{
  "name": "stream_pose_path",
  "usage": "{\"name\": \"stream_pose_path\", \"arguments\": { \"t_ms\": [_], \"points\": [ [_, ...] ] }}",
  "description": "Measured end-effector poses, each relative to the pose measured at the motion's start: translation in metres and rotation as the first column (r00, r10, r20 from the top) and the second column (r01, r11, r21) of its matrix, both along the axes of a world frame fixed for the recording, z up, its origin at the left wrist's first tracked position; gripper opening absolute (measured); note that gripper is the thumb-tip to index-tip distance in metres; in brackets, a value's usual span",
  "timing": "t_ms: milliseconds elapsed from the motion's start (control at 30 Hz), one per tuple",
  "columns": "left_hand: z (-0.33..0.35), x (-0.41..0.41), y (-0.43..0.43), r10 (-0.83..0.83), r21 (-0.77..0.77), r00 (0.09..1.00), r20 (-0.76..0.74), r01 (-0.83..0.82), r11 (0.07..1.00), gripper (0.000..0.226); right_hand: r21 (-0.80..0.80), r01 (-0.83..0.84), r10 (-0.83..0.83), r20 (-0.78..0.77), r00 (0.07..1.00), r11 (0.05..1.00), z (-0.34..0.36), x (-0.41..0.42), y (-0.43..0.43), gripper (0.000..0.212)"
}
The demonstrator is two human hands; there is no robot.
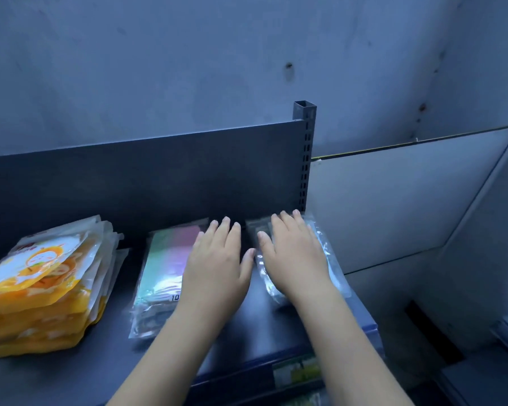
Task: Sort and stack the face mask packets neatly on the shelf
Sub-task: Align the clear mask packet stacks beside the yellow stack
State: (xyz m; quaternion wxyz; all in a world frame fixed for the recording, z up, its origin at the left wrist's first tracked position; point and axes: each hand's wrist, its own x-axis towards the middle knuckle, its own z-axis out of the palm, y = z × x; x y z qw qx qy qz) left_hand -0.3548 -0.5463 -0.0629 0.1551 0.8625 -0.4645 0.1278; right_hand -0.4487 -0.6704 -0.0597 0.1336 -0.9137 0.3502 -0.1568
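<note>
1. Clear packet stack [333, 268]: right end of shelf [261, 320], long axis front-to-back, directly under right hand [295, 253], whose straight fingers press flat on it.
2. Pastel packet stack [165, 268]: just left; left hand [217, 265] flat over its right edge.
3. Orange packet stack [41, 288]: far left, untouched.

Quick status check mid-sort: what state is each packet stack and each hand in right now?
orange packet stack: piled unevenly, edges fanned, untouched.
pastel packet stack: lying flat, left hand on its right side.
clear packet stack: flat at right end of shelf, under right hand.
left hand: flat, fingers straight.
right hand: flat, fingers straight.
</note>
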Motion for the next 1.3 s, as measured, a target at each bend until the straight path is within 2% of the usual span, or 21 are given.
{"name": "stream_pose_path", "arguments": {
  "t_ms": [133,300,400,467,567,667,733,867,1000,1100,1167,1233,1300],
  "points": [
    [-0.007,-0.02,-0.029,-0.055,-0.034,0.984,-0.168,0.05,0.998,0.074,0.049,0.07,-0.07,-0.013,0.997,0.996,-0.006,-0.017,-0.022,0.056],
    [-0.024,-0.037,-0.052,-0.116,-0.129,0.887,-0.447,0.065,0.99,0.053,0.239,0.14,-0.146,0.009,0.989,0.961,-0.023,-0.032,-0.04,0.052],
    [-0.031,-0.046,-0.05,-0.11,-0.223,0.758,-0.642,-0.047,0.974,0.032,0.388,0.079,-0.133,0.116,0.984,0.919,-0.024,-0.033,-0.041,0.052],
    [-0.029,-0.051,-0.046,-0.137,-0.284,0.652,-0.746,-0.125,0.951,0.031,0.452,0.026,-0.126,0.192,0.973,0.891,-0.022,-0.033,-0.039,0.05],
    [-0.026,-0.048,-0.037,-0.149,-0.307,0.467,-0.872,-0.283,0.909,0.046,0.548,-0.043,-0.139,0.285,0.948,0.835,-0.017,-0.031,-0.034,0.052],
    [-0.024,-0.04,-0.031,-0.147,-0.288,0.364,-0.92,-0.373,0.882,0.073,0.594,-0.043,-0.195,0.33,0.923,0.803,-0.019,-0.029,-0.036,0.061],
    [-0.025,-0.038,-0.034,-0.148,-0.289,0.35,-0.925,-0.398,0.871,0.077,0.652,-0.023,-0.248,0.32,0.915,0.758,-0.019,-0.029,-0.04,0.062],
    [-0.022,-0.042,-0.039,-0.165,-0.278,0.313,-0.935,-0.362,0.89,0.083,0.813,-0.112,-0.31,0.341,0.888,0.572,-0.019,-0.03,-0.038,0.063],
    [-0.019,-0.042,-0.039,-0.188,-0.296,0.29,-0.938,-0.391,0.871,0.09,0.826,-0.161,-0.305,0.37,0.878,0.54,-0.019,-0.032,-0.047,0.065],
    [-0.017,-0.044,-0.044,-0.187,-0.306,0.301,-0.935,-0.425,0.852,0.083,0.855,-0.161,-0.35,0.364,0.863,0.492,-0.018,-0.038,-0.052,0.064],
    [-0.017,-0.044,-0.045,-0.194,-0.31,0.302,-0.933,-0.404,0.861,0.084,0.865,-0.194,-0.319,0.367,0.874,0.464,-0.021,-0.041,-0.051,0.065],
    [-0.016,-0.043,-0.044,-0.184,-0.299,0.308,-0.933,-0.386,0.873,0.087,0.876,-0.257,-0.352,0.411,0.841,0.408,-0.027,-0.043,-0.052,0.077],
    [-0.013,-0.044,-0.041,-0.183,-0.302,0.314,-0.932,-0.385,0.872,0.088,0.885,-0.25,-0.396,0.408,0.822,0.392,-0.025,-0.044,-0.051,0.072]
  ]
}}
